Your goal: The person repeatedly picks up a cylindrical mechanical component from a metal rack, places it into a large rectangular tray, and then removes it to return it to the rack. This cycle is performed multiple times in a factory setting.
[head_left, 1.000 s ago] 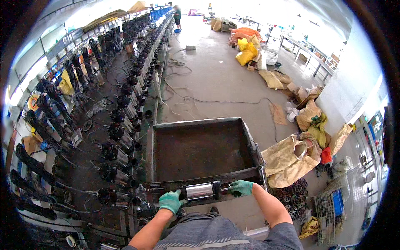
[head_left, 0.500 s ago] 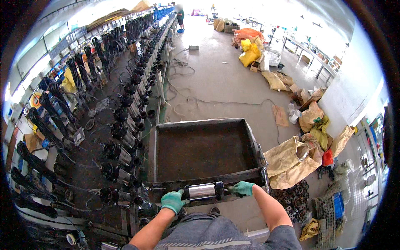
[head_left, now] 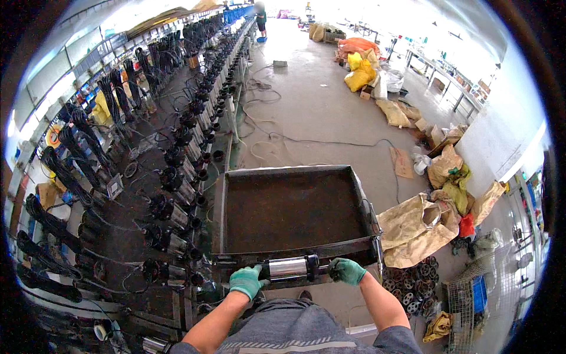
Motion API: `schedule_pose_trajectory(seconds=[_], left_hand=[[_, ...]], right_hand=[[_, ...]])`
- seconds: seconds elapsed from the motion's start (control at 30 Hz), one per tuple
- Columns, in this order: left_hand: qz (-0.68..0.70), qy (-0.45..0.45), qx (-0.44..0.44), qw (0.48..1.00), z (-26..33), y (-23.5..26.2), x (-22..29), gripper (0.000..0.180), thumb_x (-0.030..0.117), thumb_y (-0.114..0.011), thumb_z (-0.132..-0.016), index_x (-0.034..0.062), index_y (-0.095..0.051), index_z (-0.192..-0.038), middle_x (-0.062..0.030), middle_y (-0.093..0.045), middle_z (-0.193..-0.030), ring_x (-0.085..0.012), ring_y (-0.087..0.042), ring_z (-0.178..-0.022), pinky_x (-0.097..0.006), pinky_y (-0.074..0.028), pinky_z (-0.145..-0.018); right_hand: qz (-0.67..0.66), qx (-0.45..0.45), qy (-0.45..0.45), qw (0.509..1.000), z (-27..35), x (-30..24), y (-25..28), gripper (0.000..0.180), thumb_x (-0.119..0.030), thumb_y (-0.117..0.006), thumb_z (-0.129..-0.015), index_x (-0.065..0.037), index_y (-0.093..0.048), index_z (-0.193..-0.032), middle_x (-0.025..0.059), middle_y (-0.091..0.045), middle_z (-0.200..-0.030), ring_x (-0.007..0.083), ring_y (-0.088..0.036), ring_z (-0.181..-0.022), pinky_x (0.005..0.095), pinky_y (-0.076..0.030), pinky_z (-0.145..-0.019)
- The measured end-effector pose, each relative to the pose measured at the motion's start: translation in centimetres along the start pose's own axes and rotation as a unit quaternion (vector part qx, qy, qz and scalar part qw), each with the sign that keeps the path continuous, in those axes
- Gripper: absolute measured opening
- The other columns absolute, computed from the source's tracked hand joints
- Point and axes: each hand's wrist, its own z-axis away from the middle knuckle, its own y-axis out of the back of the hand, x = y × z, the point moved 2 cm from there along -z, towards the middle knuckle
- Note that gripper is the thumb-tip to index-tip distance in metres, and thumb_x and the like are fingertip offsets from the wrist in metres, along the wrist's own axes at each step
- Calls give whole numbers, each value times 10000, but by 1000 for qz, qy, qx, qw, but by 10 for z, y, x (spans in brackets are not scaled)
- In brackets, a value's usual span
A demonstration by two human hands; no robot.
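Cylinder Held Level Between the Hands

Your gloved left hand (head_left: 246,281) grips the dark left end of the silver cylinder (head_left: 289,268), thumb uppermost; the cylinder lies on its side between your hands, at the near edge of the metal tray (head_left: 295,206); your gloved right hand (head_left: 349,272) is at the shaft (head_left: 322,269) beyond the cylinder's right end, fingers curled; whether they close on it cannot be told; similar cylinders (head_left: 177,215) line the left of your grip; a tan sack (head_left: 407,230) lies to its right.
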Motion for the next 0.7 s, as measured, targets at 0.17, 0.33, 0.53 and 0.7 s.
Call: schedule_pose_trajectory(seconds=[0.17, 0.33, 0.53, 0.7], left_hand=[[6, 10, 18, 1000, 5, 1, -1, 614, 546, -737, -838, 160, -630, -1303, -153, -704, -1145, -353, -677, -1072, -495, -546, -889], [3, 7, 2, 1000, 2, 7, 7, 618, 550, -733, -841, 164, -627, -1312, -157, -703, -1156, -355, -673, -1089, -496, -543, -901], [15, 20, 4, 1000, 7, 7, 1, 616, 565, -727, -841, 168, -635, -1303, -154, -706, -1146, -358, -673, -1094, -490, -546, -901], [10, 17, 0, 1000, 2, -1, -3, 687, 584, -735, -816, 191, -601, -1363, -161, -700, -1167, -366, -676, -1087, -499, -544, -904]], right_hand=[[64, 53, -61, 995, -3, -27, -38, 349, -142, -664, -943, -116, -631, -1290, 84, -702, -1049, 199, -675, -811, 348, -542, -629], [614, 128, -167, 760, -32, -11, 7, 350, -108, -639, -923, -106, -639, -1273, 88, -736, -905, 235, -744, -770, 392, -590, -642], [686, 85, -190, 697, -23, -35, -39, 274, -312, -697, -933, -94, -659, -1094, 49, -683, -804, 177, -668, -689, 347, -543, -586], [368, 94, -136, 915, -1, -45, -44, 436, -566, -609, -977, -134, -663, -971, -20, -581, -720, 109, -523, -579, 265, -396, -507]])
